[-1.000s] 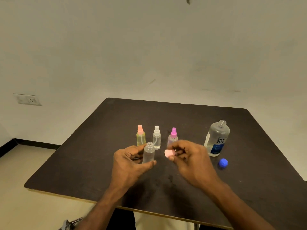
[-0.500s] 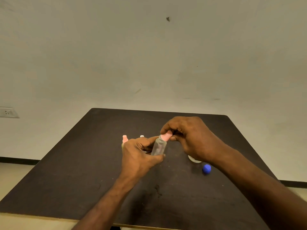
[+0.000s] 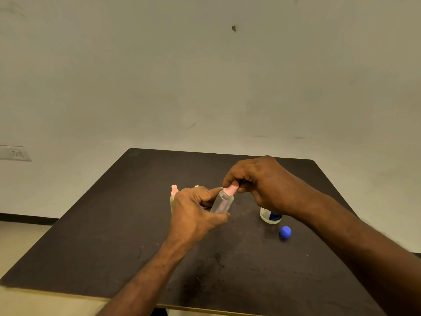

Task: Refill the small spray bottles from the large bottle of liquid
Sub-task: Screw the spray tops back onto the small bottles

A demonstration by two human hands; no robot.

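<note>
Clear plastic forms the small spray bottle [image 3: 222, 202], topped by a pale pink spray cap [image 3: 232, 189] and held tilted above the middle of a dark table [image 3: 114, 224]. Left hand [image 3: 196, 215] wraps its curled fingers and thumb round the bottle's body. Right hand [image 3: 262, 185] arches over the top, fingertips pinching the pink cap. Behind the right wrist stands the large bottle [image 3: 270, 217], mostly hidden, with its blue cap [image 3: 285, 232] lying just beside it. A yellowish spray bottle [image 3: 173, 197] peeks out behind the left hand.
</note>
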